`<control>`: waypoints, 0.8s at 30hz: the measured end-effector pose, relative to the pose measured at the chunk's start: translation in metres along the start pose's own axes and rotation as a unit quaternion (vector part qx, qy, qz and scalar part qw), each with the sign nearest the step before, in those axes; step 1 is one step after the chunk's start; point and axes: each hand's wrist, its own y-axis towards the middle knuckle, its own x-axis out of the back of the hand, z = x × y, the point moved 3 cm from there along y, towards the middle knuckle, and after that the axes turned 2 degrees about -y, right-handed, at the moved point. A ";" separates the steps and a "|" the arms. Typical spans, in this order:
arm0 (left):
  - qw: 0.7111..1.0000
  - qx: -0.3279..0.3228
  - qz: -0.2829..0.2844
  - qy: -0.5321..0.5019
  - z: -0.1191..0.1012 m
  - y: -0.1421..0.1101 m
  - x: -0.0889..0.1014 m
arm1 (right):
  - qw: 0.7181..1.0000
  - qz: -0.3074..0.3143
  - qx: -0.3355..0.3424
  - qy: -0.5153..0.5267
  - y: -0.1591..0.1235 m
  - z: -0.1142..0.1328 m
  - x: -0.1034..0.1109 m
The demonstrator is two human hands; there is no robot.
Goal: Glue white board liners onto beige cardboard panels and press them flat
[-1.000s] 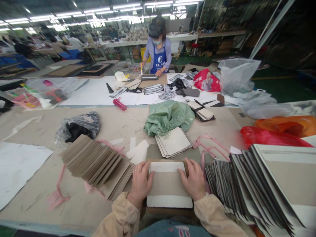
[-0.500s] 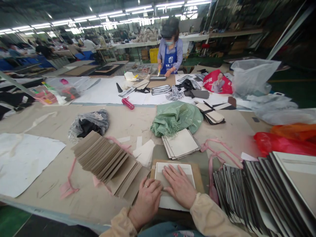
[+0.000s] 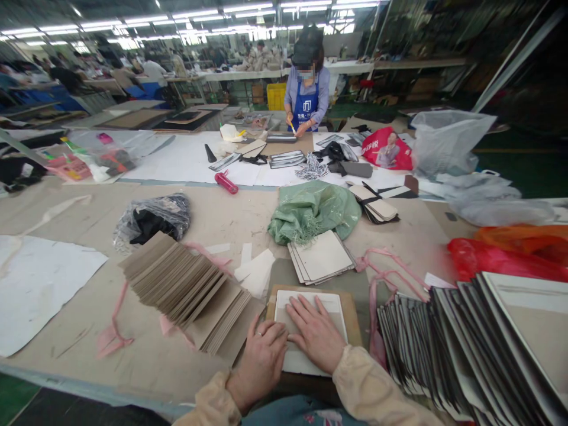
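Observation:
In front of me lies a flat white panel (image 3: pixel 306 364) with a grey-brown sheet on its middle. It rests on a brown board (image 3: pixel 352 316). My right hand (image 3: pixel 316 331) is spread flat on top of the sheet, fingers stretched out. At the panel's left edge my left hand (image 3: pixel 262 358) is closed, its fingers bent and pressed together against that edge; the thumb is mostly hidden. Left of this hand leans a long stack of grey-brown boards (image 3: pixel 177 284). Just beyond the panel lies a small pile of white panels (image 3: pixel 320 257).
Dark-edged panels (image 3: pixel 412 343) stand fanned at the right. A green bag (image 3: pixel 315 210), a plastic-wrapped black bundle (image 3: pixel 153 222) and pink strips (image 3: pixel 115 325) lie on the table. Across it, a co-worker (image 3: pixel 306 94) handles a yellow tool over a dark piece.
My view has shifted slightly, moving most things a little left in the picture. Both hands stay at the panel in nearly the same pose. The co-worker's tool hand has moved slightly.

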 end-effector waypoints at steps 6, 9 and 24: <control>1.000 -0.014 0.016 0.017 -0.001 0.004 0.004 | 1.000 -0.005 -0.010 0.017 -0.006 0.002 0.008; 1.000 -0.014 0.007 0.015 -0.001 0.007 0.005 | 0.999 -0.011 -0.052 0.004 -0.017 0.000 0.010; 0.999 -0.023 0.004 0.037 0.001 0.004 -0.005 | 0.973 -0.025 -0.218 -0.069 -0.049 -0.016 -0.002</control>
